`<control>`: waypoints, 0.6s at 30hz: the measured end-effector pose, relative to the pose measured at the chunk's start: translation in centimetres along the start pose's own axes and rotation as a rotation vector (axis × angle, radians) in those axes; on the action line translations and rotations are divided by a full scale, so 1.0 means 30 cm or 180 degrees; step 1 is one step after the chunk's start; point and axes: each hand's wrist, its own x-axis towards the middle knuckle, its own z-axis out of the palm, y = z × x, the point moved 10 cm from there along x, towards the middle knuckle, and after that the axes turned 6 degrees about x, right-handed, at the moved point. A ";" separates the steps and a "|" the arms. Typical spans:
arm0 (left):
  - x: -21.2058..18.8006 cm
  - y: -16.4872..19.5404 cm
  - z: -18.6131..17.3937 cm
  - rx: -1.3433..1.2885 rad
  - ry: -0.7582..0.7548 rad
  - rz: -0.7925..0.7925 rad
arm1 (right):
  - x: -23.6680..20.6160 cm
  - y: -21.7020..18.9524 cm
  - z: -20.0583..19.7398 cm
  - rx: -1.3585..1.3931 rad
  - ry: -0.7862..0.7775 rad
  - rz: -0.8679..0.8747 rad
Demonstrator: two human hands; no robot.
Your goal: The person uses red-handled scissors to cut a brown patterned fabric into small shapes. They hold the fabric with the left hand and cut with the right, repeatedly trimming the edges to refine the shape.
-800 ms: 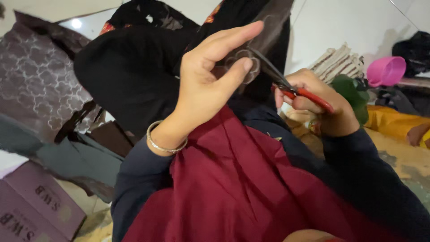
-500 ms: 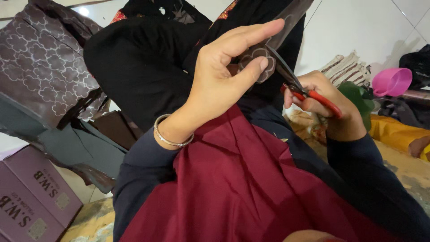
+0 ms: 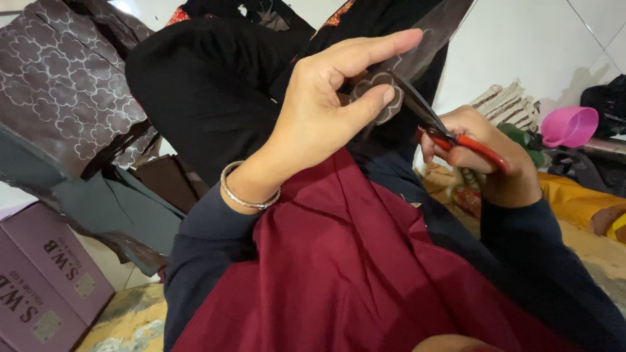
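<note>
White tiled floor (image 3: 521, 45) behind; left hand (image 3: 319, 111) pinches patterned fabric (image 3: 375, 98), right hand (image 3: 482, 156) grips red-handled scissors (image 3: 450, 133).

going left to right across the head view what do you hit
purple boxes → patterned brown fabric → bangle → left hand → flower-shaped cutout → scissors → right hand → pink cup
</note>
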 end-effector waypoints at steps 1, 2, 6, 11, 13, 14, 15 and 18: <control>0.002 0.006 -0.006 0.0034 0.0020 0.0116 | 0.002 -0.005 -0.001 0.0065 0.0053 0.0031; 0.003 0.010 -0.012 0.0067 0.0042 0.0232 | 0.006 -0.009 0.000 0.0130 0.0103 0.0052; 0.001 -0.021 -0.032 0.0169 0.0044 0.0233 | 0.042 -0.003 0.008 0.0138 0.0037 0.0040; -0.015 -0.046 -0.039 0.0144 0.0069 0.0251 | 0.049 0.011 0.025 0.0219 -0.0053 0.0015; -0.022 -0.051 -0.042 0.0030 0.0096 0.0244 | 0.043 0.026 0.030 0.0410 -0.0006 0.0155; -0.025 -0.052 -0.043 -0.0022 0.0116 0.0241 | 0.043 0.029 0.030 0.0365 0.0057 0.0169; -0.027 -0.053 -0.044 -0.0067 0.0145 0.0237 | 0.044 0.034 0.031 0.0319 0.0124 0.0182; -0.028 -0.057 -0.048 -0.0156 0.0207 0.0214 | 0.049 0.053 0.036 0.0333 0.0275 0.0205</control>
